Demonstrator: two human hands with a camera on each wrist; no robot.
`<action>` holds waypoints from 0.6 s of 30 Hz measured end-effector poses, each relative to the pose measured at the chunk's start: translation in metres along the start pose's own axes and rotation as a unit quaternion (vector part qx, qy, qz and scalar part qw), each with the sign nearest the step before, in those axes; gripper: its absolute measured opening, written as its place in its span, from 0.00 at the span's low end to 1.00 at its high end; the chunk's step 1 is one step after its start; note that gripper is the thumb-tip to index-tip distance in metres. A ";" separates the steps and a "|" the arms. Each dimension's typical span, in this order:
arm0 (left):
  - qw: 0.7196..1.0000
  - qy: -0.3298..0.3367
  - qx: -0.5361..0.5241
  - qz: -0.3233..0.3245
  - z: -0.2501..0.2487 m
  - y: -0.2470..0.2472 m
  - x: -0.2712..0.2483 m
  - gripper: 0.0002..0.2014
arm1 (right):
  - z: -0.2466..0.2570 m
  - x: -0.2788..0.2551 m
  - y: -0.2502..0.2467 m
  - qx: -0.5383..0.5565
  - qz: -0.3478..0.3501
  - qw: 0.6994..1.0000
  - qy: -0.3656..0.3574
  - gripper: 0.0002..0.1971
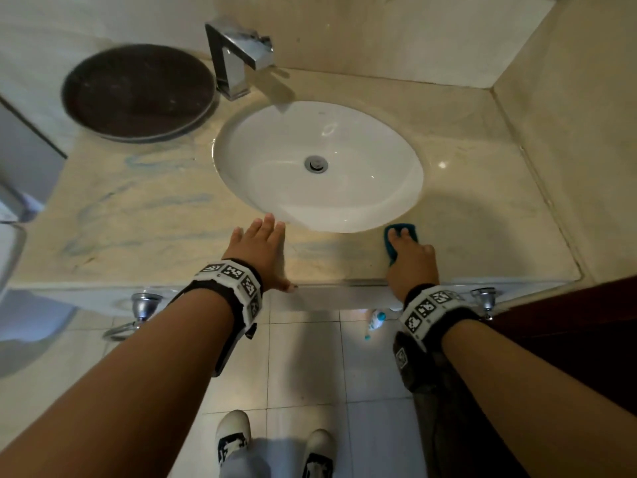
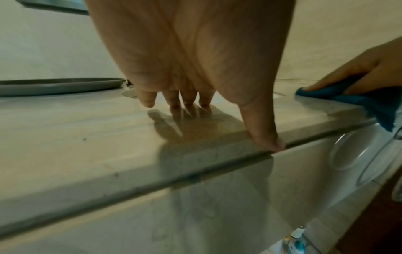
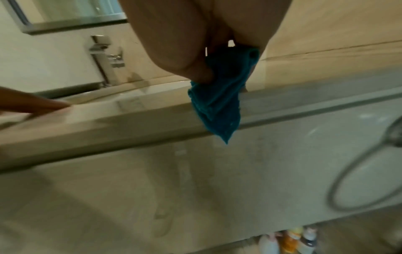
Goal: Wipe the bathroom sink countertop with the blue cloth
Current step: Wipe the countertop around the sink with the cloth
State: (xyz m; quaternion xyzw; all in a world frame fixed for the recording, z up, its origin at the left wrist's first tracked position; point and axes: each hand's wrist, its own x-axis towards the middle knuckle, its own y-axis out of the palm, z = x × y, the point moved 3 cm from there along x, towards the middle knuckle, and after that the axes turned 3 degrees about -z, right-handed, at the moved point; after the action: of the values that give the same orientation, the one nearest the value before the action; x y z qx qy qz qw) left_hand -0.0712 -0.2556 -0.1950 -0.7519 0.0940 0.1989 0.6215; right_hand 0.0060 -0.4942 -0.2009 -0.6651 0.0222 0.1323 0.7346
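The beige stone countertop [image 1: 155, 219] surrounds a white oval sink [image 1: 275, 174]. My right hand [image 1: 410, 257] presses the blue cloth [image 1: 391, 243] onto the counter's front strip, just below the sink's right side. In the right wrist view the cloth [image 3: 219, 103] is bunched between thumb and palm, and its tail hangs over the front edge. My left hand [image 1: 258, 243] lies flat on the counter in front of the sink's left side. Its fingers are straight and its thumb [image 2: 267, 137] sits on the front edge.
A chrome faucet [image 1: 238, 56] stands behind the sink, and a dark round tray [image 1: 138, 91] sits at the back left. Bluish streaks [image 1: 138, 201] mark the left counter. Walls close the back and right. Towel rings [image 1: 144, 305] hang below the edge, and bottles [image 3: 289, 240] stand underneath.
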 end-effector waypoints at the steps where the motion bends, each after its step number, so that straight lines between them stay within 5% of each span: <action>1: 1.000 0.005 0.004 0.001 0.001 -0.002 0.001 0.60 | 0.019 -0.003 0.002 -0.010 0.003 0.999 -0.032 0.34; 7: 1.000 -0.006 -0.020 0.022 0.002 0.002 0.004 0.61 | 0.069 -0.023 0.022 0.021 0.021 0.982 -0.188 0.32; 14: 1.000 0.000 -0.018 0.026 0.004 0.003 0.006 0.61 | -0.016 0.004 -0.008 0.025 0.042 0.999 -0.019 0.33; 18: 1.000 -0.002 -0.018 0.025 0.003 0.004 0.007 0.62 | 0.025 -0.007 -0.002 -0.032 0.048 0.997 -0.053 0.34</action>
State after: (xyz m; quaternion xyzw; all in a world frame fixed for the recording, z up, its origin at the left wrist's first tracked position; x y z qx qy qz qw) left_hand -0.0676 -0.2525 -0.2022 -0.7597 0.1076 0.2172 0.6033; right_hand -0.0040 -0.4706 -0.1942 -0.6786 0.0111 0.2034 0.7057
